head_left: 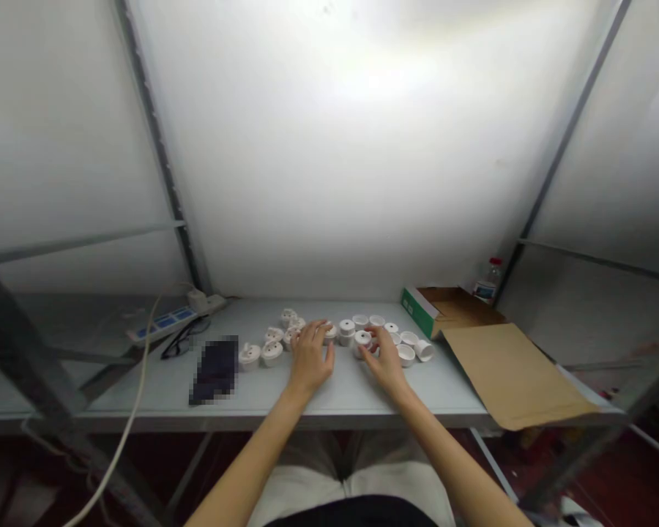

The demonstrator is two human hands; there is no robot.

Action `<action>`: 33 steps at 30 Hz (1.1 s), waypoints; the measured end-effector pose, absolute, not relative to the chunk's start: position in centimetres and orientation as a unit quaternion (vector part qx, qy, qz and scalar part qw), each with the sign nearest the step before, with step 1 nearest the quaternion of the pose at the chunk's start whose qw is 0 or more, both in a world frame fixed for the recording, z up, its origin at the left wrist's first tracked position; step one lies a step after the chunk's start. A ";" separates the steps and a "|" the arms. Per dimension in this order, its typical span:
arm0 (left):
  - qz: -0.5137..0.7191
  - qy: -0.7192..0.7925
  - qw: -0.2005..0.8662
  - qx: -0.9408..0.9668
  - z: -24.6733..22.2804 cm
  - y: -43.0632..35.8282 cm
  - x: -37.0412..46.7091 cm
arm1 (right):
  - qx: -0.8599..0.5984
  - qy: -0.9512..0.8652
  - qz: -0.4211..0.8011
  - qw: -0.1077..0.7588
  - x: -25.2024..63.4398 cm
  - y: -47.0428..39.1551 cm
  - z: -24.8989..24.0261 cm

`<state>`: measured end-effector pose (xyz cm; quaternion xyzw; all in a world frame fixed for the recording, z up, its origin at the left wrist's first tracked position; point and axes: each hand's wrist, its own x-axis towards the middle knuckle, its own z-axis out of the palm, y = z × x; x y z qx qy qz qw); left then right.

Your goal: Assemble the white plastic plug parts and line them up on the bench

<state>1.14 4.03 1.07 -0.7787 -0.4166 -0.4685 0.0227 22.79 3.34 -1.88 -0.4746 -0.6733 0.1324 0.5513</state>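
Several small round white plastic parts lie in two clusters on a grey table (340, 399). My left hand (309, 355) rests on the table with its fingertips touching a white part (329, 333) at the right end of the left cluster (274, 344). My right hand (385, 359) has its fingers around a white cap-shaped part (362, 339) in the right cluster (400, 340). Whether either hand has lifted its part I cannot tell. Both hands are close together at the table's middle.
An open cardboard box (450, 307) with its long flap (508, 373) folded out lies at the right, a small bottle (488, 282) behind it. At the left are a dark flat object (215, 369), eyeglasses (181, 340), and a power strip (168, 322) with a white cable.
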 end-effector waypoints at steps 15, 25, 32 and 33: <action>-0.353 -0.558 0.138 -0.738 1.0 3.0 1.9 | -0.586 -0.669 -0.029 0.455 22.3 3.2 -3.4; -0.393 -0.537 0.092 -0.741 0.5 3.5 1.5 | -0.610 -0.688 -0.060 0.389 21.8 2.3 -2.2; -0.396 -0.388 -0.023 -0.832 1.0 3.5 1.5 | -0.602 -0.654 -0.064 0.454 22.0 2.5 -3.0; -0.398 -0.372 -0.042 -0.838 1.2 3.4 1.5 | -0.593 -0.653 -0.055 0.468 22.1 2.6 -3.3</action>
